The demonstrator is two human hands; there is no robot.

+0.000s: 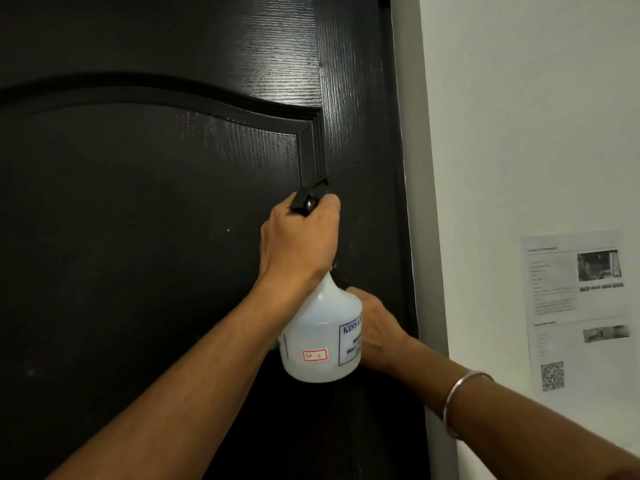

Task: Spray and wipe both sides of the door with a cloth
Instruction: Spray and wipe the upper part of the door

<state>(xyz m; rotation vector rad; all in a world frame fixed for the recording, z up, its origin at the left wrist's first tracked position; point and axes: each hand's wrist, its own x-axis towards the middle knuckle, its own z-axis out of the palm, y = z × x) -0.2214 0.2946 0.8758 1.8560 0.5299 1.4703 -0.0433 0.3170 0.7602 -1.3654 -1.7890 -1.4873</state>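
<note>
A dark wood-grain door (pixel 145 237) with a raised arched panel fills the left and middle of the view. My left hand (pixel 301 240) grips the black trigger head of a white translucent spray bottle (pixel 318 337), nozzle toward the door near the panel's right corner. My right hand (pixel 375 329), with a metal bangle on its wrist, reaches behind the bottle close to the door's right edge. Its fingers are hidden by the bottle. A small green scrap (pixel 275 346) peeks out left of the bottle; I cannot tell what it is.
A grey door frame (pixel 420 209) runs down the door's right side. Beyond it is a white wall (pixel 526 116) with a printed paper notice (pixel 576 306) bearing a QR code.
</note>
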